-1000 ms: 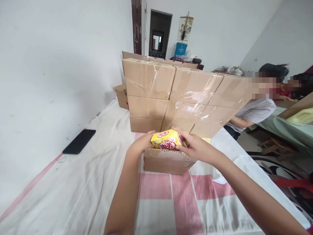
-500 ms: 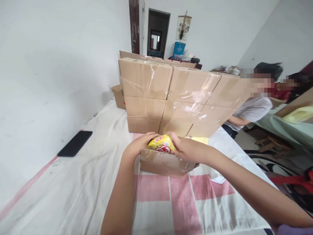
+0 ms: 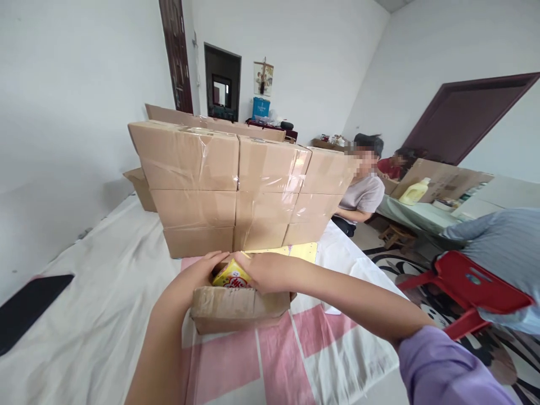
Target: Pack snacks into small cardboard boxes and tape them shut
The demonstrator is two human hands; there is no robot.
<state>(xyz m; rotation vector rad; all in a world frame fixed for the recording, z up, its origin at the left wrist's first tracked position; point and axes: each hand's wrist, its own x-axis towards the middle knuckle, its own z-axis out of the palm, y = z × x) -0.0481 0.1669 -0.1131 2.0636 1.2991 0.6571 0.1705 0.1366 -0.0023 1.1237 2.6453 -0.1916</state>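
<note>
A small open cardboard box stands on the cloth in front of me. Partly inside it, tilted, is a yellow packet with red and white printing; its lower part is hidden behind the front wall. My right hand grips the packet from the right, thumb on top, with the other fingers partly hidden. At the box's left rim, my left hand curves around the side and back corner, steadying the box close to the packet.
A tall divider of taped cardboard cartons rises right behind the small box. A yellow sheet lies at its foot. To the left is a black phone. Several people sit at the right, one by a red chair; a yellow bottle stands on another table.
The packet has sunk lower into the box, my right hand moving down with it. My left hand stays at the box's left side. The view has swung right, showing more of the room.
</note>
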